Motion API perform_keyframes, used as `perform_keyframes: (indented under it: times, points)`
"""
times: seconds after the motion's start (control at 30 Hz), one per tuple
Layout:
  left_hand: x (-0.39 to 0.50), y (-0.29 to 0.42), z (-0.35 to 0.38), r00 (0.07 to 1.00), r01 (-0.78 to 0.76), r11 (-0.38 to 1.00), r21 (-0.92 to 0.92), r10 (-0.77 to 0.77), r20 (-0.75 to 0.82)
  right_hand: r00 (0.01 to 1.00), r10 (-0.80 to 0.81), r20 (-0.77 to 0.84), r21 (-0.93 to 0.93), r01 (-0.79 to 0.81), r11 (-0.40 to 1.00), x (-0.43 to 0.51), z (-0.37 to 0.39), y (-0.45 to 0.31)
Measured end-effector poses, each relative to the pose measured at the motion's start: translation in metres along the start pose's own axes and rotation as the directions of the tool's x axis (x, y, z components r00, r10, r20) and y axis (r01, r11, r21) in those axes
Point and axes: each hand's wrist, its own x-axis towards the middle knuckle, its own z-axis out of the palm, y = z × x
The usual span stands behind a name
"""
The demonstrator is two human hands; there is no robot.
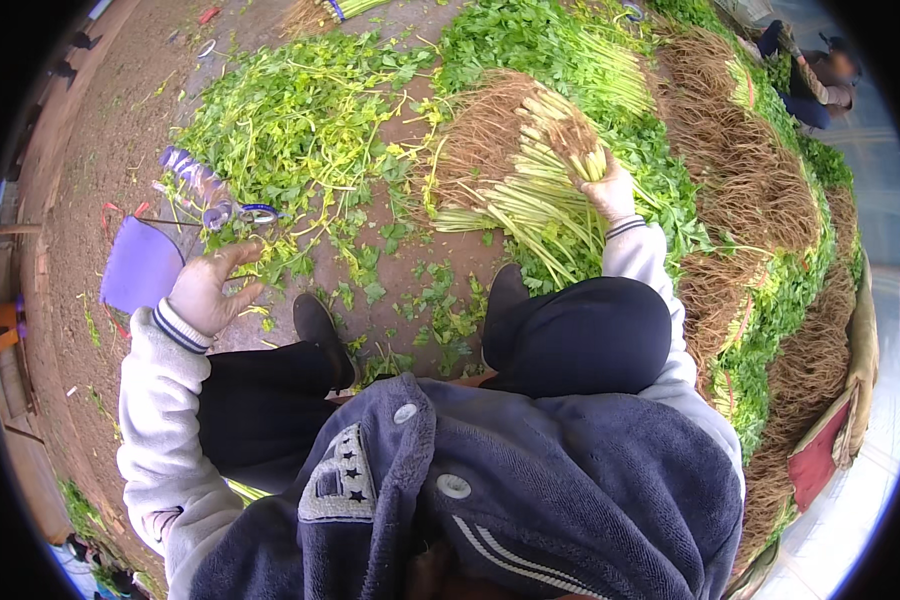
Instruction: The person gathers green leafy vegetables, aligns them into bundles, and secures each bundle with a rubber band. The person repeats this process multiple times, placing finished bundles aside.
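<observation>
My right hand is closed around a small bunch of celery stalks, whose brown roots lie over a larger pile of rooted celery on the ground. At the left, my left hand has its fingers apart, with loose green and yellow leaves just beyond the fingertips; nothing shows in its grasp. Beyond it lie a roll of blue-edged tape and a row of purple and clear rolls. A purple sheet is beside the left wrist.
A heap of discarded celery leaves covers the ground ahead. Long rows of celery with matted roots run down the right, some tied with red bands. Another person is at the upper right. Plastic sheeting borders the right side.
</observation>
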Motion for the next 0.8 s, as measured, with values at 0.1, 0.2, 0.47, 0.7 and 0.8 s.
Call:
perform_keyframes:
  times: [0.1,0.2,0.47,0.7,0.8]
  points:
    - [0.003,-0.002,0.008,0.999,-0.032,0.999,0.037,0.032,0.007,0.993,-0.045,0.112,0.042,0.041,0.998,-0.001,-0.011,-0.007]
    - [0.021,0.005,0.034,0.997,-0.029,0.985,0.171,0.018,0.070,1.000,-0.021,0.018,0.169,0.018,0.985,-0.007,-0.025,-0.013]
    - [0.217,0.154,0.182,0.920,-0.388,0.777,0.496,0.360,0.155,0.993,0.014,-0.113,0.361,0.028,0.932,-0.044,-0.069,-0.022]
    - [0.350,0.215,0.280,0.972,-0.231,0.912,0.340,0.202,0.117,0.989,-0.108,-0.102,0.668,0.149,0.729,-0.056,-0.103,0.008]
    - [0.367,0.204,0.292,0.974,-0.222,0.900,0.375,0.188,0.127,0.949,-0.218,-0.228,0.306,0.282,0.909,-0.070,-0.175,0.034]
